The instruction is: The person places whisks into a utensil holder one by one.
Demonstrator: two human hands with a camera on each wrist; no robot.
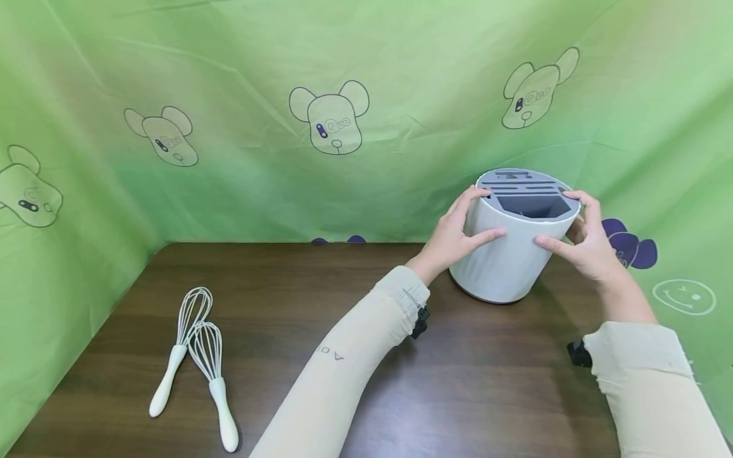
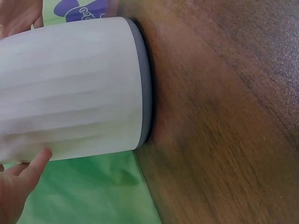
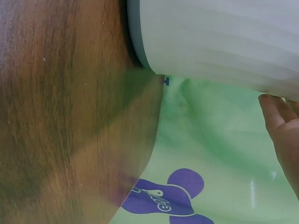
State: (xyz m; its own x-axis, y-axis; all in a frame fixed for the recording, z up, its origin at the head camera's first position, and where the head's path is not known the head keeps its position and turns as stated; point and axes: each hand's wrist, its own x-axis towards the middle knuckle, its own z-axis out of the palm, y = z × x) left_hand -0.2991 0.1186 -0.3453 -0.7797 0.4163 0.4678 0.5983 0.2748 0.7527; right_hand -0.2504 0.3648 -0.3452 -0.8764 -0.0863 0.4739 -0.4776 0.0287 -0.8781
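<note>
A white oval knife holder (image 1: 497, 257) stands at the back right of the table, its grey top cut with narrow slots and one wide opening. My left hand (image 1: 455, 234) grips its upper left side, thumb across the front and index finger up at the rim. On the other side my right hand (image 1: 586, 245) holds the upper right, with the thumb on the front and a finger over the top edge. In the left wrist view, the holder's grey base band (image 2: 144, 84) is right at the tabletop. Fingers (image 3: 273, 112) press the white wall in the right wrist view.
Two white-handled whisks, one farther left (image 1: 167, 381) and one nearer (image 1: 223, 407), lie on the left of the brown wooden table (image 1: 298, 286), their wire heads overlapping. A green printed cloth (image 1: 240, 76) hangs behind and along both sides.
</note>
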